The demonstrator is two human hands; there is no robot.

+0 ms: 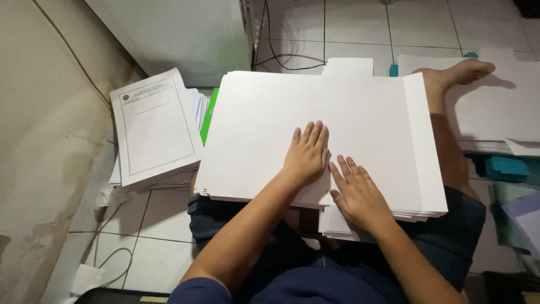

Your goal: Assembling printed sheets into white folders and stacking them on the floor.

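I count one big stack of white card sheets (337, 112) across the lap, one smaller pile of printed forms (154, 126) on the floor tiles at its left edge. My left hand (306, 155) and right hand (360, 197) lie flat near its front edge, fingers slightly spread.

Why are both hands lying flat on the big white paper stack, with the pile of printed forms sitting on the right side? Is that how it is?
Not quite. The left hand and right hand do lie flat on the big white paper stack, but the pile of printed forms sits on the left side, not the right. The head view shows it.
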